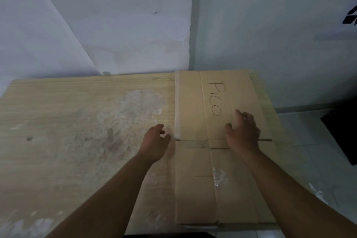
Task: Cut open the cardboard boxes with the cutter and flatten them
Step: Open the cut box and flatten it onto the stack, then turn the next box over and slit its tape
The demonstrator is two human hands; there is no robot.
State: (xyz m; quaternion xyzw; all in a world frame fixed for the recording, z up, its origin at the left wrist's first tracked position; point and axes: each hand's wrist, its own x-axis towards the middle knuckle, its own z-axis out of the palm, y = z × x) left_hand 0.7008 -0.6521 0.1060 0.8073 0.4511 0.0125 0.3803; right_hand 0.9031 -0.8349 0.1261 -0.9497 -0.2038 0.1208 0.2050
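Observation:
A flattened brown cardboard box (195, 102) with "Pico" written on it lies along the right side of the wooden table (77, 114). My right hand (242, 131) rests on top of the cardboard near its middle fold, fingers relaxed and spread. My left hand (154, 141) hovers just left of the cardboard's left edge, fingers loosely curled and holding nothing. No cutter is in view.
The table top carries pale stains and patches. A grey wall corner stands right behind the table. A tiled floor (309, 141) lies to the right, with a dark object (343, 137) at the frame's right edge.

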